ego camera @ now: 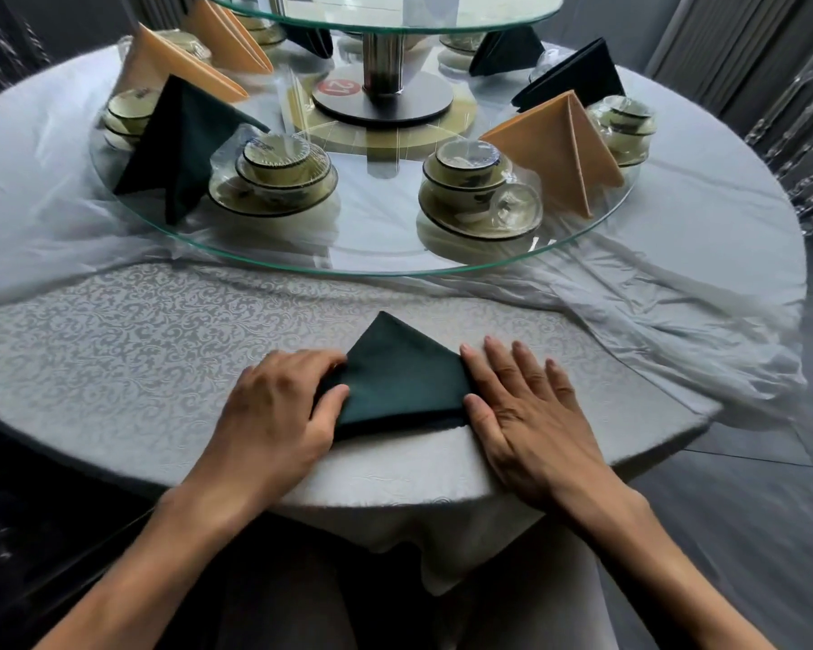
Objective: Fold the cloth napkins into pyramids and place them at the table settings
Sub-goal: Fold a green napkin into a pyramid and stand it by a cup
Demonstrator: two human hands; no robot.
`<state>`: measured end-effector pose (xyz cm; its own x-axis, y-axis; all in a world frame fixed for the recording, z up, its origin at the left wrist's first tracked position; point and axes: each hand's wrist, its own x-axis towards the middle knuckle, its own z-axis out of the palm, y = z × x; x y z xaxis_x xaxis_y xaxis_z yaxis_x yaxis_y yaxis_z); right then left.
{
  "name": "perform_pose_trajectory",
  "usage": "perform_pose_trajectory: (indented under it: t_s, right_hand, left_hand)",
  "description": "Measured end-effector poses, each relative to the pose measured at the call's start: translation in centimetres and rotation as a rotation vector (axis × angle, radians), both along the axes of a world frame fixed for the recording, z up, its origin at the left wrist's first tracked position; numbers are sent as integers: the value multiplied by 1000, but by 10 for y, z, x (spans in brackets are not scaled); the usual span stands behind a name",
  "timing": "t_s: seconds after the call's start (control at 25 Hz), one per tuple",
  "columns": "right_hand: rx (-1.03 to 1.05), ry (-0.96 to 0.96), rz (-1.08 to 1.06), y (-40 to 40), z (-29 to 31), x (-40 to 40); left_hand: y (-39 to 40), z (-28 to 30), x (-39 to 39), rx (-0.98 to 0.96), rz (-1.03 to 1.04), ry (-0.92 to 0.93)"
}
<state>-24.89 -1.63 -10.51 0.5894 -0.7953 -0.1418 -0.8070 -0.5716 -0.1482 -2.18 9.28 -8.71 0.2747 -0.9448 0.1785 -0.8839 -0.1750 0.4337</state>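
Dark green napkin [402, 382] lies folded to a triangle at the near edge of the worktop [113, 330], kept flat for creasing.
Left corner is pinched by left hand [278, 405]; right hand [522, 410], fingers [503, 363] straight and spread, presses the right edge so layers stay aligned.

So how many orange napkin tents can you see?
3: one orange napkin on the glass turntable's right side, two at far left. More may hide behind the upper tier.
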Motion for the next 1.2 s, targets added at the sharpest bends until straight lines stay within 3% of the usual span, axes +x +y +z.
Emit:
perform_pose_trajectory:
  t_s: [0.12,0.2,0.28,0.44,0.56,0.64,0.72,0.76,0.84,0.88,0.96,1.0,1.04,1.12,1.16,1.2]
  right_hand:
    - [-67,-155,-35,3,8,2]
    - [-302,-398,-17,21,15,8]
    - [-348,-565,9,43,23,20]
    - [291,-997,-128,63,48,39]
    - [558,-1354,-148,61,64,41]
    - [674,-1453,-128,53,70,38]
    - [646,-1399,-87,35,75,31]
    - [622,-1333,-66,26,76,26]
    - [694,-1182,-36,8,78,20]
    - [784,-1116,-28,-1,80,19]
    - [917,-994,-15,-17,84,24]
    - [873,-927,-12,-25,83,29]
    - [708,-815,-13,-32,79,34]
    - [140,-478,-24,-37,59,46]
    - [-66,-386,-3,-28,47,53]
    - [-138,-331,53,-16,35,61]
  left_hand:
    - [-23,12,4,155,39,300]
    - [-30,23,7,248,22,517]
    - [-26,38,2,222,-8,590]
    - [-6,64,-34,47,-244,537]
    - [5,74,-52,-55,-359,486]
    - [9,72,-55,-144,-338,475]
    - [10,67,-44,-379,-160,488]
    - [10,65,-36,-475,-62,379]
    - [8,59,-17,-416,-64,184]
    - [6,56,-9,-263,-148,295]
    - [0,49,-4,10,-308,748]
    - [-3,40,-4,47,-303,888]
    - [-7,29,-4,20,-265,867]
    - [-14,8,-2,-18,-91,468]
    - [-16,-2,-2,-28,-40,201]
    - [-17,-13,-3,-24,-56,9]
